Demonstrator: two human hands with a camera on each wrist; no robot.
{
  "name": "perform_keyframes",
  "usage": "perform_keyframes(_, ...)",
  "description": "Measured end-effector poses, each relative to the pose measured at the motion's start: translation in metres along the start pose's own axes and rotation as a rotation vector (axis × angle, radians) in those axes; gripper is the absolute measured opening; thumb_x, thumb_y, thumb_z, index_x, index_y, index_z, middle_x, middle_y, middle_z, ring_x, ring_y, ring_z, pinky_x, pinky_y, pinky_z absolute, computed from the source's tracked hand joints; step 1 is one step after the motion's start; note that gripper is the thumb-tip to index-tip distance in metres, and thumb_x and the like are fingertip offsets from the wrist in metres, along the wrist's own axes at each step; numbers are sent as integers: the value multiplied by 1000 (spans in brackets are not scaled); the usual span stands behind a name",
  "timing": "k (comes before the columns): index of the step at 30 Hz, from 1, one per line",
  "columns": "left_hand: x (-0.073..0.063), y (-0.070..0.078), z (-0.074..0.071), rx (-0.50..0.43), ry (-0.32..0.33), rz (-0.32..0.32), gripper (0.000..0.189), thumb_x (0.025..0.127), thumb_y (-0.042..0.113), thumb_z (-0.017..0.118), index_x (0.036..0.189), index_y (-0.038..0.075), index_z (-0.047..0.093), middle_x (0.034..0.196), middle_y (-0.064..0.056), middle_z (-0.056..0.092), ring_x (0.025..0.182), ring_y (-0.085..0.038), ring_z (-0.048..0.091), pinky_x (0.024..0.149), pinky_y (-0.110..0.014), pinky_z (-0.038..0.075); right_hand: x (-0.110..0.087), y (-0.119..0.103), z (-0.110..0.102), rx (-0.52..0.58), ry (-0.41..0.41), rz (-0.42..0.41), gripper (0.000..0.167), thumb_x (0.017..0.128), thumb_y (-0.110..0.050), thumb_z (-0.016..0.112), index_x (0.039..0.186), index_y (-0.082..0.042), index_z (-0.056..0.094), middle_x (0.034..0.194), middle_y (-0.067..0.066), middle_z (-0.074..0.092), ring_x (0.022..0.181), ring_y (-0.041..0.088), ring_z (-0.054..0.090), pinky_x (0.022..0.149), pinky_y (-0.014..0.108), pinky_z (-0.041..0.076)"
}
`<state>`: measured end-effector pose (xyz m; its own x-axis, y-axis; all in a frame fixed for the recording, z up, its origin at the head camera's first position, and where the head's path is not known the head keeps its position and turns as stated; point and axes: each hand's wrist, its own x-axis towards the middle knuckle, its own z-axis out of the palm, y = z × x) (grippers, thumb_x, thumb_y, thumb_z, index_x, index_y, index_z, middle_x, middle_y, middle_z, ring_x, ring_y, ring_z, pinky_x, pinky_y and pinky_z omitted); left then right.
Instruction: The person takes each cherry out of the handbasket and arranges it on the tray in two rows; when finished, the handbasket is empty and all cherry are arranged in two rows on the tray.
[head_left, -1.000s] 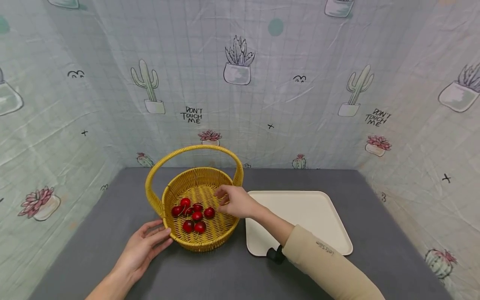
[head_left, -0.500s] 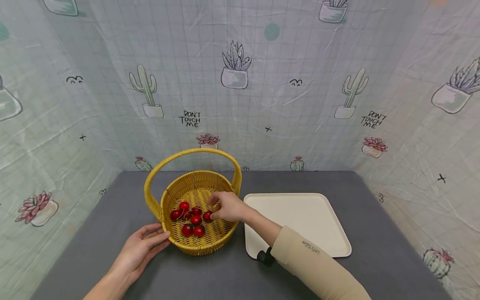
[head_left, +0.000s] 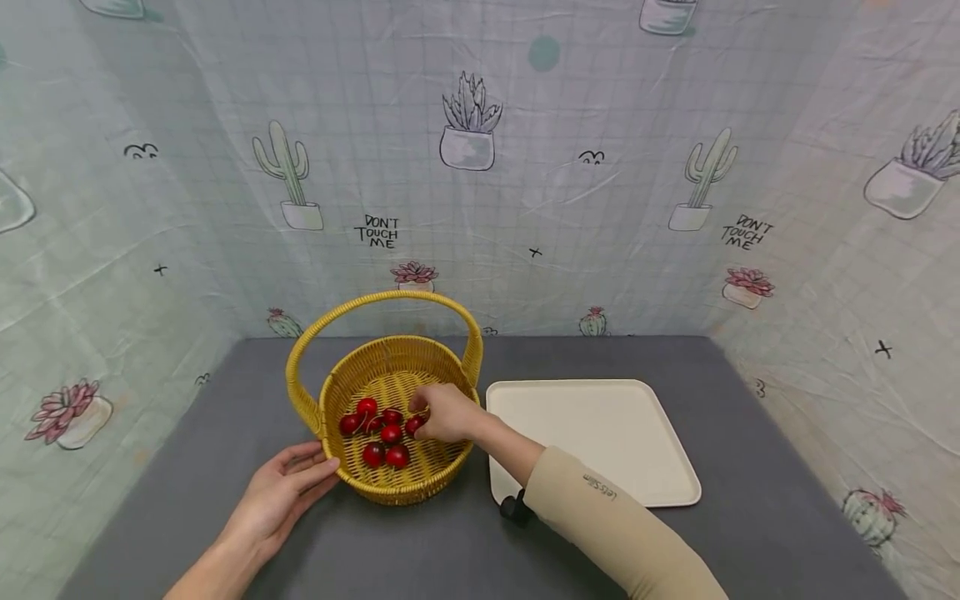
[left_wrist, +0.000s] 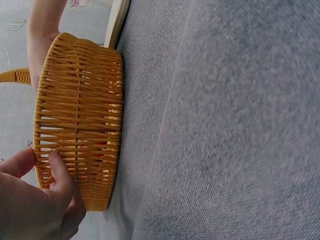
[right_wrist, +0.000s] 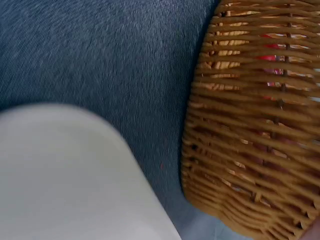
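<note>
A round yellow wicker basket (head_left: 401,492) with a tall arched handle holds several dark red cherries (head_left: 372,454). My left hand (head_left: 281,496) grips its near left rim. In the left wrist view, one digit of the left hand (left_wrist: 42,200) lies at the rim and others press the woven outer wall. My right hand (head_left: 450,412) reaches in over the right rim, thumb and index finger curled about the rightmost cherry (head_left: 413,425) and partly covering it. In the right wrist view the basket wall hides the right hand's fingers; red fruit shows through the weave.
A cream rectangular tray (head_left: 592,433) lies right of the basket, under the right forearm. A black object (head_left: 516,508) sits at the right sleeve's underside. A grey cloth (head_left: 420,550) covers the table, and a cactus-print curtain (head_left: 540,208) surrounds it.
My right hand has moved left and down to the rightmost cherry, its fingers now around it. The left hand stays at the basket rim. The camera view has shifted slightly.
</note>
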<state>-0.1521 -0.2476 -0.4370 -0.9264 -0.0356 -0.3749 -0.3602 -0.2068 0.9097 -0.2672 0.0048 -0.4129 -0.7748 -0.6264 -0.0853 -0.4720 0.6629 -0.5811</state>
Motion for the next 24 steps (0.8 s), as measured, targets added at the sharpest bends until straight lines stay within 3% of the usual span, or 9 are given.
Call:
perform_keyframes(15, -5, -2, 7, -35, 64, -3, 66, 99, 8, 71, 151, 2, 31, 124, -8, 53, 102, -12, 67, 104, -35, 52, 8, 0, 11, -70, 41, -36, 25, 87, -5, 80, 112, -4, 74, 103, 4, 72, 98, 16, 66, 84, 23, 54)
perform_keyframes(24, -6, -3, 9, -51, 82, -10, 64, 99, 10, 71, 150, 6, 33, 122, -3, 54, 102, -11, 66, 101, -32, 54, 5, -2, 9, -94, 57, -14, 18, 91, -11, 79, 109, -8, 76, 99, -1, 71, 95, 13, 64, 80, 22, 54)
